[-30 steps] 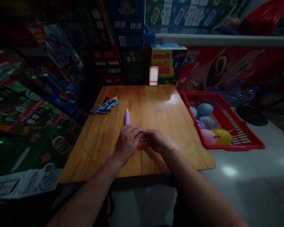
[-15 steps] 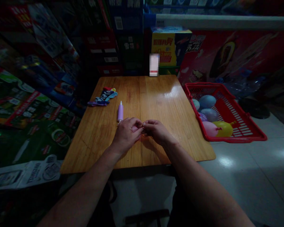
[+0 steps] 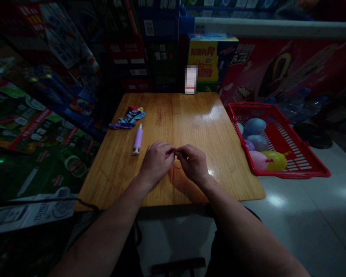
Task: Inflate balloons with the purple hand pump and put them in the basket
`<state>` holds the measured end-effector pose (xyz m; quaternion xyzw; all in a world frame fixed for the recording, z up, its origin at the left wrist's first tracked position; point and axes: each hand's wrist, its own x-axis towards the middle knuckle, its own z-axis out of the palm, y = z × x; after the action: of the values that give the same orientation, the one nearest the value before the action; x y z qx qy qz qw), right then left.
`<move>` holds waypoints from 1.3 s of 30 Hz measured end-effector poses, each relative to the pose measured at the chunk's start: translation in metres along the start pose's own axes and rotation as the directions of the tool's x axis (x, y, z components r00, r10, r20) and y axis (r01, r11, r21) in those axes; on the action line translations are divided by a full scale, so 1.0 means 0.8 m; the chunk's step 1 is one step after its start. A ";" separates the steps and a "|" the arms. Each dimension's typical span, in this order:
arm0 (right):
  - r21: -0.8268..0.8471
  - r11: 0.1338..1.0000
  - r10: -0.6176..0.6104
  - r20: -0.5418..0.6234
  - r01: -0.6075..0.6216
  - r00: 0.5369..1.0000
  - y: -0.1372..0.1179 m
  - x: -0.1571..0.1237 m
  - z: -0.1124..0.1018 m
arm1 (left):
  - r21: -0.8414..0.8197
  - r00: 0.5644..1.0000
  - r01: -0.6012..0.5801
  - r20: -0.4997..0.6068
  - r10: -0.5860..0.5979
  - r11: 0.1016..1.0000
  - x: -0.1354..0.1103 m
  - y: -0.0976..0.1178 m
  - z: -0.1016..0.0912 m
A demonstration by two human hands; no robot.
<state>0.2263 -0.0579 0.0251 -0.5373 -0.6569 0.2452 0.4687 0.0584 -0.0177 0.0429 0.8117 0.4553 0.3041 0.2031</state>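
Note:
Over the middle of the wooden table (image 3: 196,127), my left hand (image 3: 158,159) and my right hand (image 3: 193,161) meet at the fingertips. Both are closed in a pinch on what looks like a small pinkish balloon (image 3: 176,157), mostly hidden by the fingers. Left of my left hand lies a lilac hand pump (image 3: 138,139), its white nozzle pointing away and its white handle towards me, touched by neither hand. Beyond it, a pile of flat, uninflated balloons (image 3: 131,116) in several colours rests near the table's left edge.
On the right, a red plastic basket (image 3: 302,154) holds several inflated balloons (image 3: 255,126). A pale upright object (image 3: 190,80), blurred out, stands at the table's back edge before a yellow box (image 3: 203,57). Stacked cartons (image 3: 31,127) crowd the left side. A dark cord (image 3: 46,201) crosses the lower left.
The pump now lies farther left and more slanted, with its handle in plain sight. My right hand has turned, its knuckles higher. A dark cord has come into view at lower left.

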 end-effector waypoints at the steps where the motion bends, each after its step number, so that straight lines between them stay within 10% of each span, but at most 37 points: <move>1: -0.017 1.000 -0.017 -0.002 0.017 1.000 -0.001 -0.001 -0.001 | -0.026 1.000 0.018 -0.009 -0.018 0.999 0.001 0.000 -0.001; 16: 0.104 0.990 0.097 0.028 -0.100 0.995 0.003 0.001 0.003 | -0.512 0.956 0.285 0.213 -0.202 0.810 0.004 -0.010 -0.018; 23: 0.347 0.844 0.339 0.248 -0.410 0.908 0.001 0.006 -0.003 | -0.225 0.980 0.167 0.141 -0.137 0.960 0.003 -0.001 -0.025; 39: 0.351 0.841 0.309 0.312 -0.411 0.898 0.002 0.004 -0.001 | -0.104 0.973 -0.043 0.221 0.065 0.994 0.000 0.004 -0.030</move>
<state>0.2278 -0.0546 0.0256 -0.5078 -0.5296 0.5249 0.4315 0.0442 -0.0183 0.0626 0.8421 0.3916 0.2381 0.2844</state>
